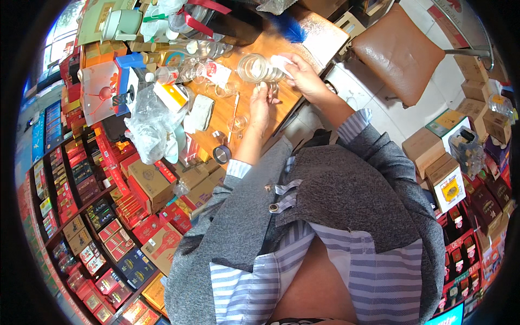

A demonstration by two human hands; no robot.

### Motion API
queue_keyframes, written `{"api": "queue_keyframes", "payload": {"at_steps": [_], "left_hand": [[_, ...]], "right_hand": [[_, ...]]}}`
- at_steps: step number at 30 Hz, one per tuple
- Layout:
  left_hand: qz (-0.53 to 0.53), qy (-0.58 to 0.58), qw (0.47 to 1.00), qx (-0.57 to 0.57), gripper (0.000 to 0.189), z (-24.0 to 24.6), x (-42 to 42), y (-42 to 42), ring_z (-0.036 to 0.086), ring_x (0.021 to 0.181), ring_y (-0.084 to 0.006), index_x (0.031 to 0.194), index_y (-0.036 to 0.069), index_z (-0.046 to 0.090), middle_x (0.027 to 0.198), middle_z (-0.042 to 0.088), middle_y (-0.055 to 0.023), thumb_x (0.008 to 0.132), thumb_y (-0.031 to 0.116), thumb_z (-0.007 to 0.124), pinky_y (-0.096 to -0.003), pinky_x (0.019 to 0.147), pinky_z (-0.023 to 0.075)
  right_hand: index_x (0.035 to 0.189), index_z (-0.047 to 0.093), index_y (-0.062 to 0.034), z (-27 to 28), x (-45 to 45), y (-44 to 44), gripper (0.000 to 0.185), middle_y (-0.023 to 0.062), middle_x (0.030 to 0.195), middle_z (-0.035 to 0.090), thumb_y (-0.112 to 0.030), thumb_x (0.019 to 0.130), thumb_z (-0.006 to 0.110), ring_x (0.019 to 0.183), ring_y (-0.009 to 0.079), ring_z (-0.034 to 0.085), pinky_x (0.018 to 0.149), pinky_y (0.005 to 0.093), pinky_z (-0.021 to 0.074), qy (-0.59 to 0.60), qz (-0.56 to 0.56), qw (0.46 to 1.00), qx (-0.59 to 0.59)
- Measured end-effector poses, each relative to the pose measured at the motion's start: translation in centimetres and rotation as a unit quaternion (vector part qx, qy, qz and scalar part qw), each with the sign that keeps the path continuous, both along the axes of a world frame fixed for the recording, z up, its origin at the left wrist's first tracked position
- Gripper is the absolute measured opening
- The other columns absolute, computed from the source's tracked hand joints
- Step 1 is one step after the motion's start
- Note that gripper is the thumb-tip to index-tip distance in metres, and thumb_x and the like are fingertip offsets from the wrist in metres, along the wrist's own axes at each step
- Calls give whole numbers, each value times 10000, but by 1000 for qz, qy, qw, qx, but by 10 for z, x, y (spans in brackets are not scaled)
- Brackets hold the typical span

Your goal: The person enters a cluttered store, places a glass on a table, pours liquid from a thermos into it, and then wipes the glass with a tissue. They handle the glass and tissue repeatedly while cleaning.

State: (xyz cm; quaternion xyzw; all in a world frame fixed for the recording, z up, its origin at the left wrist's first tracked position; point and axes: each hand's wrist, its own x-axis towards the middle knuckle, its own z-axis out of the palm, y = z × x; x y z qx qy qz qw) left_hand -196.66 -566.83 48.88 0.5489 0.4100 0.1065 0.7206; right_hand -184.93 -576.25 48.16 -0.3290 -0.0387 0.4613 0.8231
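Note:
Over the wooden table point(284, 106), a clear ribbed glass jar point(252, 68) lies on its side, its round end towards the upper left. My left hand point(262, 99) grips a small clear glass piece just below the jar; its exact shape is hard to make out. In my right hand point(302, 73) is a crumpled white tissue point(281, 65), pinched at the jar's right end. Left of my left hand are small glass cups point(221, 88), a thin stick point(233, 115) and another small glass point(237, 123). A folded grey cloth point(202, 111) lies further left.
Clear plastic bags point(150, 122), bottles point(205, 48) and a black round lid point(222, 154) crowd the table's left side. A blue brush point(290, 28) is at the far edge. A brown padded chair point(400, 53) stands right. Stacked cartons point(422, 148) and shelves of boxes point(97, 243) surround me.

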Motion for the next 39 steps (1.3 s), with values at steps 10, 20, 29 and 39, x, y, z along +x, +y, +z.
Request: {"api": "queue_keyframes", "payload": {"at_steps": [10,20,29,39], "left_hand": [[36,37,998,20,220,6,3,-4,450,659,-76,883,78,506,717,472,26,934,257,390,-218,672,409],[-20,10,1000,-20,195,5,2,5,430,592,-69,833,82,472,684,457,23,927,243,415,-216,572,423],[-58,40,997,-13,222,9,1,10,418,615,-67,775,92,459,693,449,23,928,247,416,-222,585,416],[-97,80,991,45,230,4,5,15,420,513,-64,757,72,476,609,435,28,912,237,435,-215,478,405]], "right_hand": [[1006,556,-48,-1,-51,35,166,52,720,582,-77,844,534,470,67,498,431,227,407,-289,-192,909,-231],[958,610,31,4,9,34,193,169,885,616,-40,797,531,784,256,605,705,292,465,-417,-82,886,-186],[981,627,-20,8,72,63,216,163,903,636,-87,787,560,822,232,627,729,306,473,-546,145,814,-133],[962,634,-23,34,99,97,209,146,904,641,-90,770,583,861,229,620,754,306,474,-644,306,690,-123]]}}
